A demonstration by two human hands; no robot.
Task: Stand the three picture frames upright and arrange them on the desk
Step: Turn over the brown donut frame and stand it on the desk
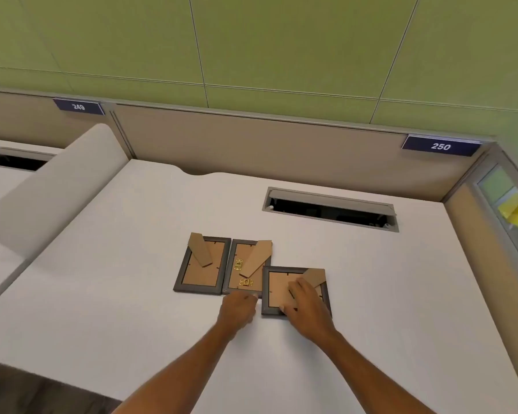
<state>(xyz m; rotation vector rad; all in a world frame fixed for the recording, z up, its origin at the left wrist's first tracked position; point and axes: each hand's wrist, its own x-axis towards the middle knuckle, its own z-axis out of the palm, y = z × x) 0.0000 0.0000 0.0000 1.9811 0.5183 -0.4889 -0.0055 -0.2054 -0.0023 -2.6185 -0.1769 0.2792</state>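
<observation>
Your right hand point(304, 306) is pressing flat, fingers spread, on the nearest face-down frame point(281, 289); your left hand point(240, 309), loosely curled and holding nothing, is touching the middle frame point(243, 270). Lifting carelessly risks dragging the overlapped middle frame or folding the cardboard easel point(314, 277).

Two number signs can be read, both white figures on dark blue plates fixed along the top edge of the beige partition behind the worktop. The plate on the right point(440, 146) reads "250" and sits near the corner where the partition meets the side panel. The plate on the left point(79, 106) reads "249", a little blurred, above the neighbouring desk. No other writing, brand or label can be read; the backs of the picture frames carry none.
</observation>
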